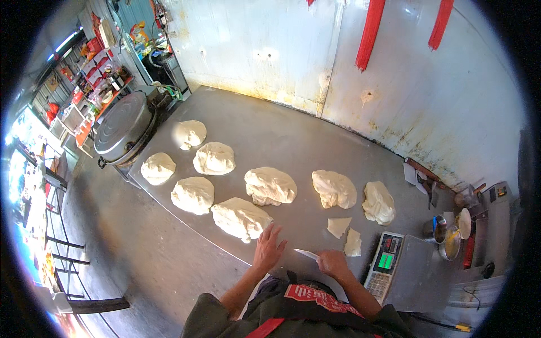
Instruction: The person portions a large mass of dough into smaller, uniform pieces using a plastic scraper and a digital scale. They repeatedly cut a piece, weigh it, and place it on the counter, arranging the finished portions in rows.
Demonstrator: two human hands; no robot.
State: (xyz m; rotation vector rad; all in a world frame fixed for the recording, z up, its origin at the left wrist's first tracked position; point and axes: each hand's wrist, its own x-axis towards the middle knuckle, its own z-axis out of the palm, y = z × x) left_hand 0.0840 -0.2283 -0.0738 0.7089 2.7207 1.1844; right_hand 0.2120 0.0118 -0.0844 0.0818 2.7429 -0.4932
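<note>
My left hand [269, 249] is flat with its fingers apart, just above the table by the right end of a long dough mound [241, 217]. Whether the fingertips touch the dough I cannot tell. In my right hand [333, 263] is a knife [307, 254] with a pale blade pointing left, its handle hidden in the fist. Two small cut dough pieces, one squarish [339, 227] and one longer [353, 243], lie beyond that hand. Farther out are a large dough lump [270, 186], another lump [334, 189] and a smoother one [379, 203].
Several more dough mounds [192, 195] sit on the left of the metal table [270, 126]. A digital scale [416, 266] with a lit display stands at right, near metal bowls [450, 245] and tools [427, 188]. A round lidded griddle [124, 126] adjoins the table's left end; a stained wall [262, 55] runs behind.
</note>
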